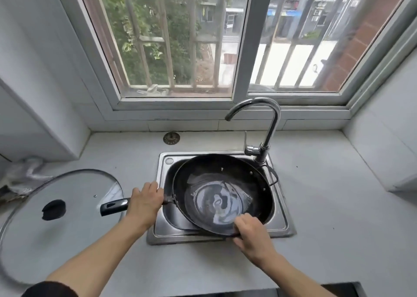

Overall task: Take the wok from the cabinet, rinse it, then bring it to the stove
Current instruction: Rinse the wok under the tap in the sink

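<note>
Head view: a pale grey tabletop [327,206] runs along a wall under a wide sliding window [180,48] with bars outside; trees and buildings show through the glass. Set into the tabletop is a small steel sink [283,220], with a curved chrome faucet [268,125] rising at its back right corner. The black wok [216,184] sits tilted in the sink basin and fills most of it, with a shallow pool of water shining in its bottom. The left hand [145,203] has its grip wrapped round the wok's long handle [114,206], which sticks out leftwards over the tabletop. The right hand [250,231] pinches the near rim of the wok, fingers curled over the edge. On the tabletop to the left lies a large glass lid [67,206] with a black knob, flat, just beside the handle end. A dark stove [338,290] edge shows at the bottom right.
</note>
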Demonstrator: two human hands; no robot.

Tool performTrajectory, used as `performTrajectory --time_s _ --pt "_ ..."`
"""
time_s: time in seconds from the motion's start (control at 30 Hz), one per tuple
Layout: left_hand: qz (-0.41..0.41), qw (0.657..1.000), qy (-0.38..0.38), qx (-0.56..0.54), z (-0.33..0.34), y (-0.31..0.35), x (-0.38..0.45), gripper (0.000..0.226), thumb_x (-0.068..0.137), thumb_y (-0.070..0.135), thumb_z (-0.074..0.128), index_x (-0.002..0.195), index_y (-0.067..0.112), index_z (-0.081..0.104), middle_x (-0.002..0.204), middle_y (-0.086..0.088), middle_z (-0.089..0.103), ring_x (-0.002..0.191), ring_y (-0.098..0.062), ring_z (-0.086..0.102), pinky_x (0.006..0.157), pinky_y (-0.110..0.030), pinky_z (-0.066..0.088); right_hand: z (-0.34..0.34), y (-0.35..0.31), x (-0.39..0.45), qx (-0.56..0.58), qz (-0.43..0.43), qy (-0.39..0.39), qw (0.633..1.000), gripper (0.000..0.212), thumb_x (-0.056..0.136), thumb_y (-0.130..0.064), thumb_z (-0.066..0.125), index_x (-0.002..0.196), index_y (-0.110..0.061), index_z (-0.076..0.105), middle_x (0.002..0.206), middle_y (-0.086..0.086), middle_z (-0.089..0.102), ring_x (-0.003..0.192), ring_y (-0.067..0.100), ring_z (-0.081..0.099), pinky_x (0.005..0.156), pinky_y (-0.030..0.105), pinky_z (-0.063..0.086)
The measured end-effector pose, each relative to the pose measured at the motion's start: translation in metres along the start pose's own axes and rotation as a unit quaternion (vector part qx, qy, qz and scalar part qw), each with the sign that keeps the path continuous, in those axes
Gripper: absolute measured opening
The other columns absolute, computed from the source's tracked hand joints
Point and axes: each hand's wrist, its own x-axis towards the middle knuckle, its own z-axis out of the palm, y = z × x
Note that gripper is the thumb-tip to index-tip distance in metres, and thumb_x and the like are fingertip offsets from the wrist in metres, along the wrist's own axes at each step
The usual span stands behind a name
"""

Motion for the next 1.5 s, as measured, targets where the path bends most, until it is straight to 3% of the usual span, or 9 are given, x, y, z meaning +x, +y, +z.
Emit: performTrajectory --time_s 0.13,0.27,0.4,0.53,0.7,0.87,1.2,1.5 --pt "0.015 0.999 -0.007 -0.032 0.019 -0.009 0.004 0.026 0.082 0.014 0.064 0.104 0.021 0.054 0.108 0.0 0.05 0.102 -0.023 0.049 0.073 -0.034 0.037 0.001 -0.008 0.009 -0.007 0.022 -0.048 0.999 0.026 0.067 -0.019 0.061 0.077 -0.021 0.037 0.081 0.001 0.051 0.077 0.025 0.048 0.066 0.031 0.032" --pt "0.031 0.997 -0.001 -0.072 0.034 -0.016 0.006 0.019 0.083 0.018 0.064 0.101 0.017 0.057 0.105 -0.003 0.054 0.099 -0.026 0.05 0.073 -0.037 0.041 -0.004 -0.013 0.014 0.055 0.039 -0.072 0.995 0.026 0.069 -0.019 0.067 0.078 -0.017 0.043 0.084 -0.002 0.046 0.084 0.019 0.043 0.073 0.031 0.04" --pt "0.037 0.994 -0.006 -0.106 0.04 -0.018 0.005 0.019 0.084 0.016 0.063 0.102 0.011 0.059 0.106 -0.009 0.056 0.102 -0.031 0.051 0.077 -0.041 0.043 -0.012 -0.01 0.01 0.091 0.04 -0.072 0.992 0.038 0.07 -0.044 0.077 0.081 -0.019 0.052 0.088 -0.005 0.05 0.087 0.013 0.043 0.078 0.025 0.041" --pt "0.029 0.992 -0.011 -0.122 0.042 -0.017 0.005 0.019 0.085 0.014 0.06 0.104 0.011 0.058 0.109 -0.009 0.055 0.103 -0.031 0.05 0.078 -0.041 0.043 -0.014 -0.006 0.013 0.108 0.037 -0.061 0.992 0.037 0.079 -0.058 0.064 0.082 -0.022 0.055 0.088 -0.01 0.051 0.089 0.008 0.044 0.081 0.022 0.042" --pt "0.009 0.993 -0.018 -0.117 0.044 -0.014 0.006 0.019 0.087 0.015 0.058 0.106 0.013 0.055 0.11 -0.007 0.053 0.103 -0.028 0.05 0.079 -0.038 0.042 -0.014 0.005 0.035 0.103 0.042 -0.035 0.993 0.026 0.087 -0.052 0.059 0.083 -0.027 0.055 0.089 -0.012 0.052 0.09 0.006 0.045 0.084 0.022 0.041" --pt "0.0 0.991 -0.022 -0.129 0.046 -0.01 0.005 0.017 0.079 0.008 0.067 0.094 0.01 0.06 0.097 -0.009 0.058 0.09 -0.032 0.055 0.07 -0.041 0.046 -0.025 0.022 0.063 0.092 0.031 -0.006 0.995 0.024 0.088 -0.046 0.06 0.098 -0.025 0.059 0.099 -0.01 0.055 0.097 0.009 0.048 0.089 0.025 0.041" --pt "-0.045 0.994 -0.049 -0.092 0.048 -0.004 0.01 0.021 0.085 0.019 0.054 0.105 0.023 0.051 0.107 0.002 0.052 0.101 -0.022 0.05 0.076 -0.032 0.038 -0.057 0.064 0.143 0.097 0.086 0.07 0.989 0.042 0.088 -0.028 0.062 0.127 -0.017 0.053 0.124 0.005 0.053 0.119 0.02 0.044 0.104 0.031 0.037" --pt "-0.053 0.992 -0.075 -0.091 0.05 0.001 0.015 0.027 0.084 0.016 0.054 0.109 0.027 0.051 0.108 0.006 0.052 0.101 -0.019 0.05 0.077 -0.031 0.039 -0.058 0.114 0.214 0.05 0.142 -0.023 0.988 0.062 0.087 -0.021 0.064 0.143 -0.019 0.039 0.14 0.015 0.039 0.13 0.032 0.038 0.109 0.042 0.037"
